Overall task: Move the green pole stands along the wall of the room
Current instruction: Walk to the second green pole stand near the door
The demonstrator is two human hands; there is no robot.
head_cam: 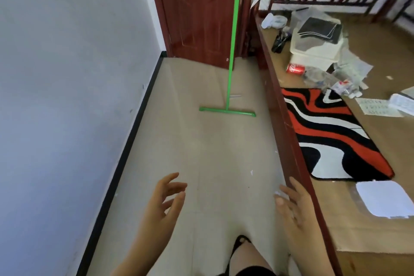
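A green pole stand (pixel 231 51) rises upright from a green crossbar foot on the beige floor, a few steps ahead of me and in front of a dark red door (pixel 197 11). My left hand (pixel 164 204) hovers low in the foreground with fingers spread and nothing in it. My right hand (pixel 295 210) is also empty, fingers apart, beside the red wooden edge of a raised platform (pixel 289 132). Both hands are well short of the stand. The white wall (pixel 67 96) with a black skirting board runs along my left.
On the platform at right lie a red, black and white rug (pixel 331 136), a red can (pixel 295 68), a white box (pixel 315 38) with plastic wrap, papers and litter. A small grey piece (pixel 236 96) lies near the stand's foot. My knee shows at the bottom.
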